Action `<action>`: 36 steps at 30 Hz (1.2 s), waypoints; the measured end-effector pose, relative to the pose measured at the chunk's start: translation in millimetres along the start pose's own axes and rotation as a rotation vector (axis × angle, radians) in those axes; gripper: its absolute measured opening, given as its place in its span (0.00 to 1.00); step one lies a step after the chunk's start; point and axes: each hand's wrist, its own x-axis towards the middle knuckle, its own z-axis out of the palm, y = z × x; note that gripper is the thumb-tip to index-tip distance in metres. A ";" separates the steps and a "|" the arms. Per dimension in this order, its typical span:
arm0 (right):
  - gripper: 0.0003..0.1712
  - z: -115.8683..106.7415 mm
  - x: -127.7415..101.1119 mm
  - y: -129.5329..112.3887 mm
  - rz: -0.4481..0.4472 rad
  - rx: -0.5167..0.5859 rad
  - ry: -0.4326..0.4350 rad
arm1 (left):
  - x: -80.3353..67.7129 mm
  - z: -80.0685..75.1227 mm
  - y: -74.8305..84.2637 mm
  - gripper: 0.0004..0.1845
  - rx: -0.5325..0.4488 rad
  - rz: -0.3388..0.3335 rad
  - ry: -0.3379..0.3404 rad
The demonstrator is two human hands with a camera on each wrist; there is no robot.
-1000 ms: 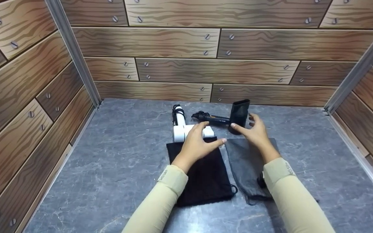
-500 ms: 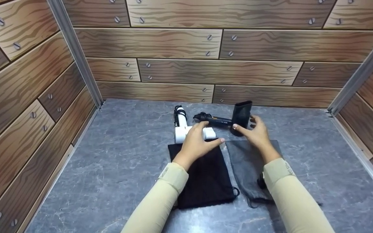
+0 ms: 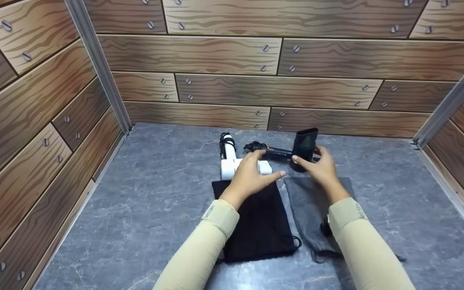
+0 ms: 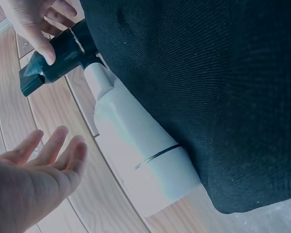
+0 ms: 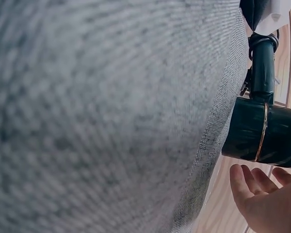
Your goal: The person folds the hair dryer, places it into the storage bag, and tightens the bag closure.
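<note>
A white hair dryer (image 3: 230, 161) lies at the top edge of a black pouch (image 3: 258, 221). My left hand (image 3: 270, 163) hovers just over its barrel with straight fingers; the left wrist view shows the left hand (image 4: 43, 165) apart from the white hair dryer (image 4: 136, 145). A black hair dryer (image 3: 303, 143) stands by the far end of a grey pouch (image 3: 308, 209). My right hand (image 3: 308, 158) cups it, thumb on the front and fingers beside it. In the right wrist view the fingers (image 5: 254, 187) look straight below the black hair dryer (image 5: 262, 141).
Both pouches lie flat, side by side, on a grey marble-patterned floor (image 3: 143, 209), drawstrings toward me. Wood-patterned walls (image 3: 232, 84) close in the back and both sides. Bare floor lies left and right of the pouches.
Both hands have moved a little forward. The right hand has come in around the black hair dryer. The left hand has reached further over the white one.
</note>
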 end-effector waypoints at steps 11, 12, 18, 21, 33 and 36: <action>0.51 4.2 4.8 -1.7 -0.011 -0.005 0.011 | 2.6 -0.4 -0.1 0.47 -0.046 0.011 -0.011; 0.51 4.7 5.0 -1.9 -0.009 -0.004 0.010 | 3.0 -0.4 0.4 0.47 -0.047 0.016 -0.011; 0.51 3.4 5.0 0.0 0.013 0.019 0.002 | 3.9 2.4 2.5 0.46 -0.037 0.029 -0.020; 0.51 2.4 5.8 0.5 0.019 0.022 -0.003 | 4.4 4.8 1.9 0.47 -0.038 0.027 -0.023; 0.45 8.1 11.0 0.5 0.019 0.011 0.015 | 1.9 4.3 -1.0 0.46 -0.047 0.006 -0.027; 0.43 9.4 12.0 0.4 0.013 0.022 0.016 | 1.4 3.3 -1.9 0.47 -0.052 0.005 -0.026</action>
